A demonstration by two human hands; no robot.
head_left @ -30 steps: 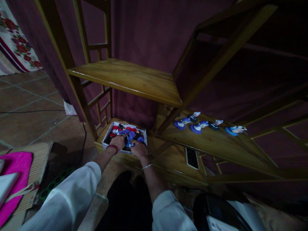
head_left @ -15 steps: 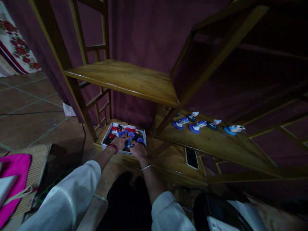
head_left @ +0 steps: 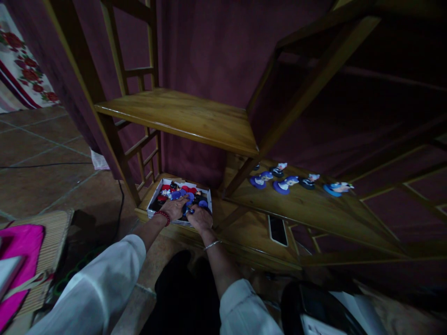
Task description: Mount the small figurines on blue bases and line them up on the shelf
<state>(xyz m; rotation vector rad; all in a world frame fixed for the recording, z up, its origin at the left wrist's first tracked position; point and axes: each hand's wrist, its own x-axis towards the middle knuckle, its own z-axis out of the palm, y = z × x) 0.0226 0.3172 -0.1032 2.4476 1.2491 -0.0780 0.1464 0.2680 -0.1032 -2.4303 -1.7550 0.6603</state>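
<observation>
A white open box (head_left: 150, 207) holds several small figurines with round blue, red and black bases, packed close together. My left hand (head_left: 173, 209), with a red bead bracelet at the wrist, reaches over the box's near edge. Its fingers are stretched out across the blue figurines (head_left: 176, 194). Beside it, my right hand (head_left: 200, 217), wearing a thin silver bracelet, has its fingers curled down at a dark blue figurine (head_left: 189, 209) in the box. The fingertips and most of that figurine are partly hidden.
The box stands on a low wooden shelf (head_left: 220, 209), under a higher shelf board (head_left: 188, 116). On a middle shelf to the right stand several figurines (head_left: 286, 184). A phone (head_left: 278, 230) lies below them. A mat-topped seat with a pink cloth (head_left: 26, 251) is at left.
My left hand's fingers have shifted slightly over the blue figurines. The right hand stays at almost the same spot in the box. The shelf figurines look unchanged.
</observation>
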